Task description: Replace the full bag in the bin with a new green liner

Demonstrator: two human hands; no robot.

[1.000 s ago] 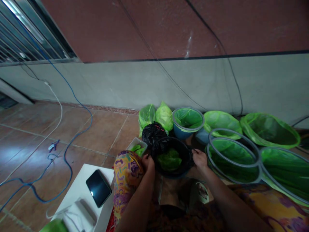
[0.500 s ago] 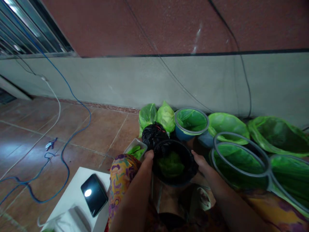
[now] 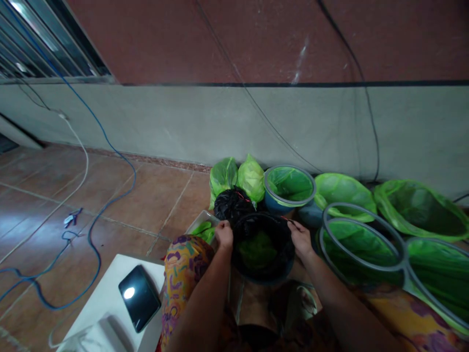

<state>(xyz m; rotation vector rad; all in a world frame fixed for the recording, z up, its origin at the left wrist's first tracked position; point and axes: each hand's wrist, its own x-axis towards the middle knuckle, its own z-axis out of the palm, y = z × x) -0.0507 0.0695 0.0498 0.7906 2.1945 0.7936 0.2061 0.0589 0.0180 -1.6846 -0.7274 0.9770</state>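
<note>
Between my knees stands a small bin lined with a black garbage bag (image 3: 245,234), and a green bundle (image 3: 259,249) lies inside it. My left hand (image 3: 223,234) is closed on the bag's left edge. On the opposite side my right hand (image 3: 301,238) pinches the bag's right edge, where a thin red string shows by the fingertips. Just behind the bin sits a tied black bag (image 3: 232,204). Beside my left hand is a clear tray (image 3: 196,222) with green pieces (image 3: 204,231) in it.
Two filled green bags (image 3: 251,178) lean at the wall. A blue bin (image 3: 280,204) and several green-lined bins stand right, with a loose grey ring (image 3: 331,234) on one. A phone (image 3: 139,298) rests on a white stool (image 3: 110,288) at left. A blue cable (image 3: 95,244) crosses the floor.
Both hands have risen slightly from the bin's sides and now hold the bag's edge. On the right, the bag has come up off the rim and the red string has come into sight.
</note>
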